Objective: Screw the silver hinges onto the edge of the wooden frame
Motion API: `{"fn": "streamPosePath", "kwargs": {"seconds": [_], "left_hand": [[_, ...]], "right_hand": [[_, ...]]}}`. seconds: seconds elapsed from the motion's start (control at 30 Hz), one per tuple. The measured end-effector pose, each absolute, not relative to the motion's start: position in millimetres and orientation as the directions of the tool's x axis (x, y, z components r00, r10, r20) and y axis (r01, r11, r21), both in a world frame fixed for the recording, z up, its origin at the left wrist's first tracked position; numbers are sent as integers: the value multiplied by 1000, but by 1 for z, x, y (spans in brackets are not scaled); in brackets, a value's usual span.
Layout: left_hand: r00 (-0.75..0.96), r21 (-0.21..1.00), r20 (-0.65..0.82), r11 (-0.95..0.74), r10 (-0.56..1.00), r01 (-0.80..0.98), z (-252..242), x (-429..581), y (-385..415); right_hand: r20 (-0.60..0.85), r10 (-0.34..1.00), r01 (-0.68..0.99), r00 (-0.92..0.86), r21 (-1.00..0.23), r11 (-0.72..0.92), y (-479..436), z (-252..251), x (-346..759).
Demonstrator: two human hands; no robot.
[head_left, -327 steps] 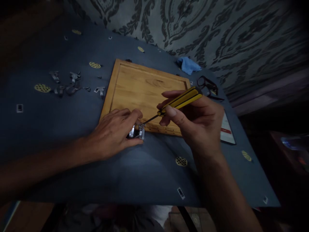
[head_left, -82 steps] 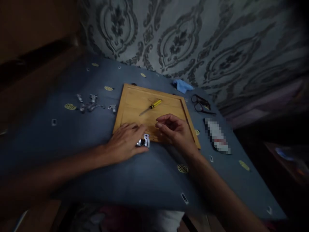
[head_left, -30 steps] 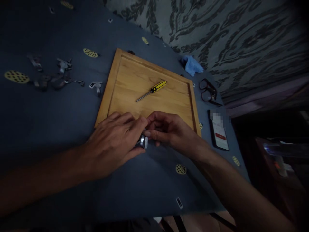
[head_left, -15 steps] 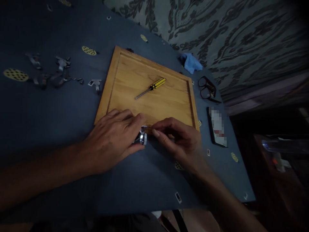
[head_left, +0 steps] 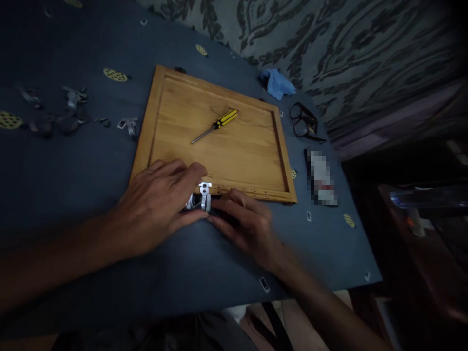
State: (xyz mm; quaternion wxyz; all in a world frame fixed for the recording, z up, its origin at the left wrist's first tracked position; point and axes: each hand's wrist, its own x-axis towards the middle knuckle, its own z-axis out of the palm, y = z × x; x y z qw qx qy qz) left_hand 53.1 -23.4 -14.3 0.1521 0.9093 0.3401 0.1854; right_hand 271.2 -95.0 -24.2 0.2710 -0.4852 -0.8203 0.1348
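Observation:
At the near edge of a framed wooden cabinet door [head_left: 219, 161] is a shiny metal cabinet hinge [head_left: 204, 195]. My left hand [head_left: 157, 200] grips it from the left, thumb below and fingers above, with the fingertips over the door's edge. From the right, my right hand [head_left: 244, 222] has its thumb and fingers pinched against the hinge's lower end. Its fingertips are partly in shadow. A screwdriver [head_left: 215, 125] with a yellow and black handle rests on the door panel.
Several loose hinges [head_left: 75, 97] and small screws [head_left: 104, 121] lie left of the door, with one hinge [head_left: 130, 126] near its left edge. Right of it are a blue cloth [head_left: 277, 84], eyeglasses [head_left: 303, 122] and a phone [head_left: 321, 178]. A patterned wall [head_left: 292, 39] borders the table.
My right hand has moved left and down, from just beside the hinge onto its lower end. The hinge shows more of its face. The whole view has shifted slightly.

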Motion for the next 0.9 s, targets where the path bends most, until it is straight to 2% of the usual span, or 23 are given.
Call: {"fn": "streamPosePath", "kwargs": {"seconds": [0.13, 0.6, 0.77, 0.9], "left_hand": [[711, 410, 231, -729, 665, 548, -14, 51, -23], [717, 377, 309, -773, 625, 511, -15, 50, -23], [717, 391, 260, -750, 647, 534, -13, 51, -24], [711, 392, 265, -747, 651, 537, -13, 53, -24]], "right_hand": [[326, 863, 732, -386, -461, 501, -95, -24, 268], [226, 920, 648, -320, -657, 387, -99, -17, 282], [302, 936, 652, -183, -675, 345, -83, -5, 277], [392, 900, 636, -192, -648, 418, -62, -6, 267]]}}
